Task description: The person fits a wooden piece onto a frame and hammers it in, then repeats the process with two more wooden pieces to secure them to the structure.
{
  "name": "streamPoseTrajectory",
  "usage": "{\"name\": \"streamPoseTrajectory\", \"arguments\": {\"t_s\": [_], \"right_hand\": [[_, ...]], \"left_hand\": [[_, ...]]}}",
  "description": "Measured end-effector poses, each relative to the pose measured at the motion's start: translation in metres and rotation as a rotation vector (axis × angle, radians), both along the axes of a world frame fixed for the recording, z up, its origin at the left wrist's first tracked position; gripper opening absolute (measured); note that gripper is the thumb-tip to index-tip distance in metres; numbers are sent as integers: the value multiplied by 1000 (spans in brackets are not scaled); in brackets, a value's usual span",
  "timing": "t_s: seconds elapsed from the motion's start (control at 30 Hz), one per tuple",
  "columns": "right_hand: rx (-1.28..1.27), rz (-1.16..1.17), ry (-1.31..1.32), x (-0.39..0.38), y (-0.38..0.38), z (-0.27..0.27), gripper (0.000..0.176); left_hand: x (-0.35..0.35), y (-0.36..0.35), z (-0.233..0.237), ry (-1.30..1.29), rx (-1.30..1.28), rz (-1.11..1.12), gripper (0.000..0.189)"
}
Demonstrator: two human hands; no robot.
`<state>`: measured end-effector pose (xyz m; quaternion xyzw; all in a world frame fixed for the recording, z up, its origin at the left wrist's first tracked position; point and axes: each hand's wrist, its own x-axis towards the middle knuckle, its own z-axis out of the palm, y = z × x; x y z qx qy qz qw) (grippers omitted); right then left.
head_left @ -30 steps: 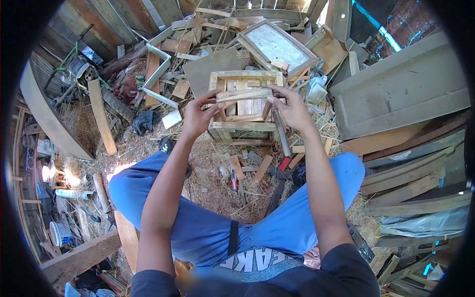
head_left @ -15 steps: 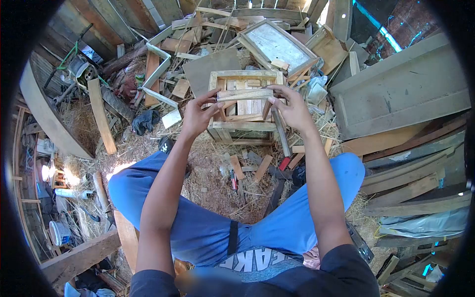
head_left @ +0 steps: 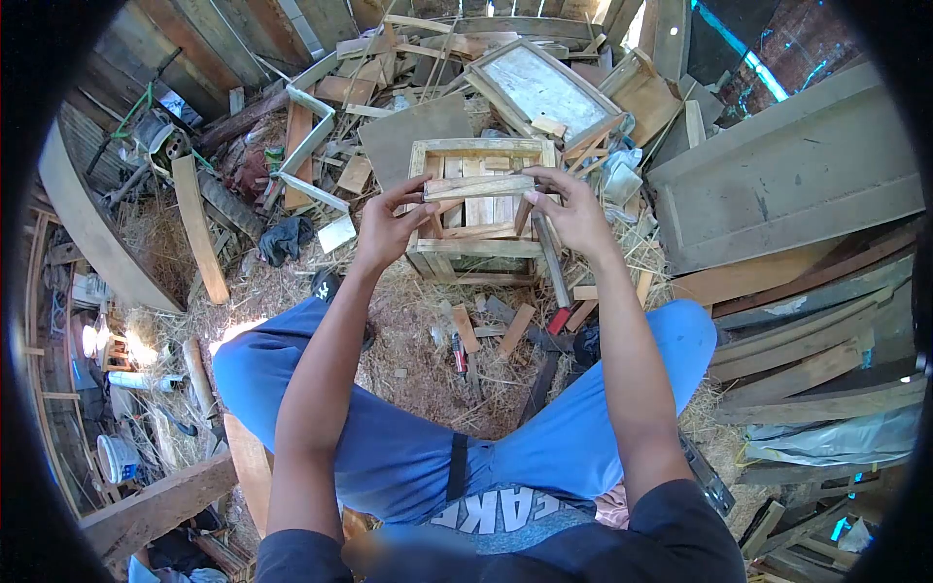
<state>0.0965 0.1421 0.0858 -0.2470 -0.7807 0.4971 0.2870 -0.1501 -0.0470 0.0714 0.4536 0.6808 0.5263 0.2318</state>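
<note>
Between my two hands is a short wooden strip [head_left: 479,188], held level by its ends. My left hand [head_left: 393,225] pinches the left end between thumb and fingers. At the other end, my right hand [head_left: 571,212] grips in the same way. Right below and behind the strip stands a wooden box frame [head_left: 483,246] with several slats showing inside it. A dark narrow bar [head_left: 552,260] leans along the frame's right side, close under my right hand.
On the straw-strewn ground before me lie a red-handled screwdriver [head_left: 459,357], small wood offcuts [head_left: 517,328] and a dark hammer-like tool [head_left: 541,384]. Scrap wood and a framed panel [head_left: 544,85] pile up behind the box. A large board [head_left: 787,175] leans at right.
The strip has tilted slightly, its left end a touch lower. Both hands keep their hold and barely move.
</note>
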Motion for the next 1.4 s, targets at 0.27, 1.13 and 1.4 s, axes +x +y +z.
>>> {"name": "streamPoseTrajectory", "arguments": {"t_s": [0.27,1.13,1.4], "right_hand": [[-74,5,44,-1,2,-3,30],[-63,-24,36,-5,1,-4,28],[-105,-67,16,-6,-2,-4,29]], "left_hand": [[-4,1,-6,-22,-11,7,46],[1,1,6,-65,-44,-3,46],[2,5,1,-161,-67,49,46]]}}
